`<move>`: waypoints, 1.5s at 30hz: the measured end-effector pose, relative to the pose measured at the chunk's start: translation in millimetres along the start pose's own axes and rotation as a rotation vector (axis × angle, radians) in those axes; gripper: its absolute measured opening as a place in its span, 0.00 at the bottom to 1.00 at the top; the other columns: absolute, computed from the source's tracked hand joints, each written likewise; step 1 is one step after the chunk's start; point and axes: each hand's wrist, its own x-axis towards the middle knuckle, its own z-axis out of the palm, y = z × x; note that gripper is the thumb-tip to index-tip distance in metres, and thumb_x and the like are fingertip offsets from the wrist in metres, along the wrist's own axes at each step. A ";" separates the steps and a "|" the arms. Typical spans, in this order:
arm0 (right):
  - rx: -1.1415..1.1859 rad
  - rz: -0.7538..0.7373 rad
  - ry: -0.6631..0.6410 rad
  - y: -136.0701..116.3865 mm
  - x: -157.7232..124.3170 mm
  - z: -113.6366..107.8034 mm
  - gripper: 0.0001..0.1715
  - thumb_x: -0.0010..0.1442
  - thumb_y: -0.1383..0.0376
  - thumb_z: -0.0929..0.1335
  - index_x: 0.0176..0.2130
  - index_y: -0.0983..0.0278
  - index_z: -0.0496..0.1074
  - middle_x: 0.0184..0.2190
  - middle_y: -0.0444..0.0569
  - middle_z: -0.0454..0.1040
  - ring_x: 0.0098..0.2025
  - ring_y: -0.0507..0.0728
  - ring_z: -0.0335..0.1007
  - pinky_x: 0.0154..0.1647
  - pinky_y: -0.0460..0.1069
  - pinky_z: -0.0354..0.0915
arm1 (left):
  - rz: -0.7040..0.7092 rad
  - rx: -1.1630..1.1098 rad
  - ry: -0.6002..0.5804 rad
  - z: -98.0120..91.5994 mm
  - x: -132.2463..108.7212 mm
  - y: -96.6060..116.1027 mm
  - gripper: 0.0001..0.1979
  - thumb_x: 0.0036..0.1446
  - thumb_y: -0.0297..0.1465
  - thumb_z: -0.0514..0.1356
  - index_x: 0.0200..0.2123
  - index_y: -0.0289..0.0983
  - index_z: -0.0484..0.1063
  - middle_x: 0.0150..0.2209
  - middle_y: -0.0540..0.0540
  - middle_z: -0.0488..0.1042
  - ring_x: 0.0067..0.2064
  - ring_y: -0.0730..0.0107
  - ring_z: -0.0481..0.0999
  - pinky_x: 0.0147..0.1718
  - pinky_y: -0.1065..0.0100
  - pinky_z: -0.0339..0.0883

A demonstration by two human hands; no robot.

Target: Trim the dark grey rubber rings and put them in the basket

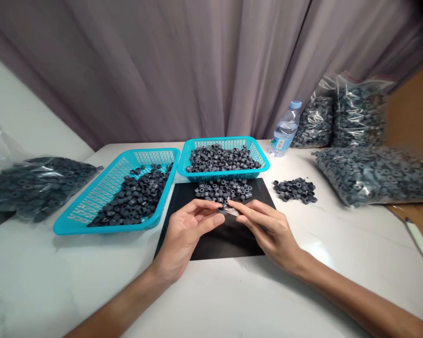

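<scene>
Above a black mat [215,241], my left hand [188,230] pinches a small dark grey ring-shaped part [221,211] between thumb and fingertips. My right hand [268,225] comes in from the other side, its fingers closed on a thin, pale tool [231,210] whose tip meets the part. What kind of tool it is stays unclear, as the fingers cover most of it. Just beyond both hands, a pile of similar grey rings [225,189] lies on the mat's far portion.
Two turquoise baskets, one at left [65,225] and one behind the mat [262,164], hold many grey rings. Right of the mat are a loose ring pile [296,189] and a water bottle [285,131]. Filled plastic bags stand or lie at right [377,173] and left [45,183].
</scene>
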 end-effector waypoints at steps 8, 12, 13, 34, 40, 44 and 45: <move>-0.014 -0.024 -0.002 0.6 0.0 -0.1 0.23 0.72 0.68 0.65 0.64 0.59 0.71 0.35 0.48 0.72 0.34 0.53 0.68 0.36 0.49 0.67 | -0.015 -0.012 -0.005 0.3 -0.1 1.8 0.09 0.50 0.30 0.75 0.35 0.40 0.81 0.39 0.50 0.79 0.44 0.73 0.76 0.46 0.75 0.71; -0.013 -0.018 -0.008 0.8 0.1 -0.8 0.23 0.72 0.68 0.65 0.63 0.59 0.71 0.35 0.48 0.72 0.34 0.53 0.68 0.36 0.49 0.67 | -0.018 -0.015 0.000 0.5 0.4 1.7 0.09 0.49 0.29 0.75 0.35 0.39 0.81 0.39 0.50 0.79 0.44 0.72 0.77 0.47 0.74 0.71; -0.012 -0.017 -0.008 0.8 -0.1 -0.9 0.23 0.72 0.68 0.65 0.63 0.59 0.71 0.35 0.48 0.72 0.34 0.53 0.68 0.36 0.49 0.67 | -0.017 -0.016 0.000 0.4 0.6 1.5 0.10 0.49 0.29 0.75 0.35 0.39 0.81 0.40 0.49 0.80 0.44 0.72 0.77 0.47 0.74 0.71; -0.034 -0.028 -0.011 -2.1 1.9 -2.2 0.22 0.72 0.67 0.64 0.62 0.57 0.72 0.35 0.48 0.73 0.34 0.54 0.69 0.35 0.49 0.67 | -0.007 -0.003 -0.015 0.8 1.1 1.3 0.09 0.50 0.29 0.74 0.36 0.39 0.81 0.40 0.49 0.80 0.45 0.70 0.78 0.48 0.72 0.72; 0.001 -0.005 -0.006 -4.0 0.7 -2.3 0.20 0.72 0.68 0.64 0.60 0.59 0.74 0.33 0.48 0.72 0.33 0.53 0.69 0.35 0.48 0.67 | -0.012 0.002 -0.006 1.3 -0.6 2.1 0.09 0.50 0.29 0.75 0.35 0.39 0.81 0.40 0.48 0.80 0.45 0.69 0.78 0.49 0.71 0.72; 0.012 0.035 0.026 -4.2 1.3 -3.8 0.19 0.72 0.66 0.64 0.59 0.61 0.75 0.30 0.46 0.69 0.30 0.52 0.67 0.32 0.47 0.66 | -0.026 0.009 0.008 1.7 -0.9 2.5 0.10 0.49 0.30 0.75 0.35 0.39 0.81 0.41 0.48 0.80 0.46 0.68 0.78 0.49 0.69 0.72; 0.013 0.040 0.027 -4.0 1.7 -4.3 0.19 0.72 0.66 0.64 0.59 0.61 0.75 0.30 0.46 0.69 0.30 0.52 0.66 0.32 0.47 0.65 | -0.029 0.009 0.010 1.8 -0.8 2.8 0.10 0.48 0.30 0.75 0.35 0.39 0.81 0.41 0.48 0.81 0.46 0.68 0.78 0.50 0.69 0.72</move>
